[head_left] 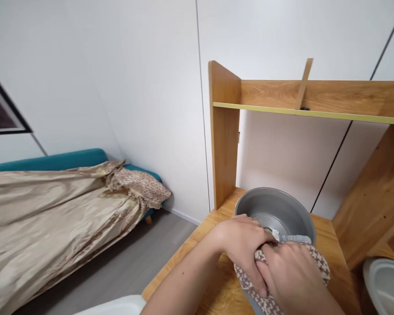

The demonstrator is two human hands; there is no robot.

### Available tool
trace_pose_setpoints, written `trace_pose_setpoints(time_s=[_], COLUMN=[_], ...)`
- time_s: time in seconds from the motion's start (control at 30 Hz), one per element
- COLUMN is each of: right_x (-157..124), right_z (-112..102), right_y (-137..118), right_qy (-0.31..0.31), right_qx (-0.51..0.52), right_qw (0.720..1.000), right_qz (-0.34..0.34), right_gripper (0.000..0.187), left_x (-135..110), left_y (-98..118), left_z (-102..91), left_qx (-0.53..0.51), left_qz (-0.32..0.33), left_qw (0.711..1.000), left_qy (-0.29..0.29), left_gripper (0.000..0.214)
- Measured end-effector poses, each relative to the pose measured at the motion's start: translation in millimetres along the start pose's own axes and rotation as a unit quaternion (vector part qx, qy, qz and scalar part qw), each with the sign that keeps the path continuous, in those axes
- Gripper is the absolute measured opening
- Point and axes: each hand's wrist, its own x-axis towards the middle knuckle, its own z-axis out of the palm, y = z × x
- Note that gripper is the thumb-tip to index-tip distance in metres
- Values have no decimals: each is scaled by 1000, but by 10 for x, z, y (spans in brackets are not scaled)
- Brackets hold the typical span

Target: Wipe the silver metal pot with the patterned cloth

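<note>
Both my hands are close together at the near rim of a round grey basin (272, 202). My left hand (244, 243) is closed on a brown-and-white patterned cloth piece (321, 262), its thumb pointing down along the fabric. Beside it, my right hand (290, 269) grips the same piece, fingers curled in against the left hand. A light blue-grey part (295, 239) and a small white tag show just past my fingers, over the basin. Much of the cloth is hidden under my hands, so its exact kind cannot be made out.
The basin stands on a wooden desk (225, 284) below a wooden shelf (269, 94) with a thin upright strip of wood (304, 83). A pale container (387, 280) sits at lower right, a white edge (114, 306) at lower left. A cloth-covered teal sofa (46, 159) is left.
</note>
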Motion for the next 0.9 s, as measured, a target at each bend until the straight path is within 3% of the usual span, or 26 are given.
trace_pose_setpoints(time_s=[0.1,0.23,0.57,0.9], right_x=[16,28,-56,19], right_z=[-90,-172,-217,-113], right_y=[-159,-192,343,-42], right_qy=[-21,-32,-49,-40], right_qx=[29,41,57,-11], right_qw=[998,997,997,998], right_qz=[46,54,-13,35], right_gripper=[20,22,24,27], left_x=[-33,-33,39,46], left_y=[45,51,12,15], left_z=[-32,-63,-24,-12], left_qx=[16,18,9,1], left_qz=[-1,10,-22,19], left_qw=[1000,1000,999,1000], left_qy=[2,-4,-28,-5], left_gripper=[81,79,68,71])
